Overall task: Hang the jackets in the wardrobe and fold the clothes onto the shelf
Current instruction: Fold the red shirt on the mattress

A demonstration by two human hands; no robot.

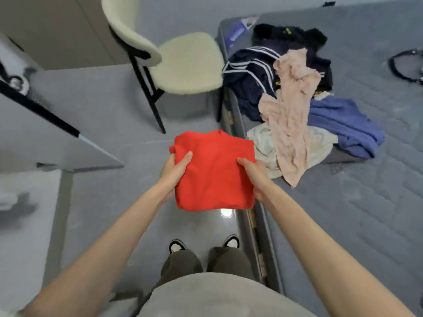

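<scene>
The folded red shirt (214, 172) is held in the air above the floor (109, 124), in front of the person's body, near the bed (366, 213) edge and not touching it. The left hand (175, 173) grips its left edge and the right hand (254, 177) grips its right edge. Each thumb lies on top of the cloth and the other fingers curl under it, so they are hidden. The floor under and ahead of the shirt is open as far as the chair (183, 65), which stands beside the bed corner. On the left, a grey panel (45, 124) with a black edge comes slanting into the open floor. It is blurred, and I cannot tell what it belongs to. The shoes (177, 245) show only their tips, below the trouser legs. At the right border a black round thing (405, 65) lies on the bed, cut off by the frame, and it is hard to make out. On the bed near its left edge there is a loose pile. A navy jacket (249, 81) with white stripes hangs partly over the edge, and a black cloth (290, 35) lies behind it. A pink cloth (290, 115) lies across the top, a blue cloth (343, 124) is to its right, and a cream cloth (263, 143) is under it. The cream cloth is just beside the right hand, partly hidden by the pink one.
</scene>
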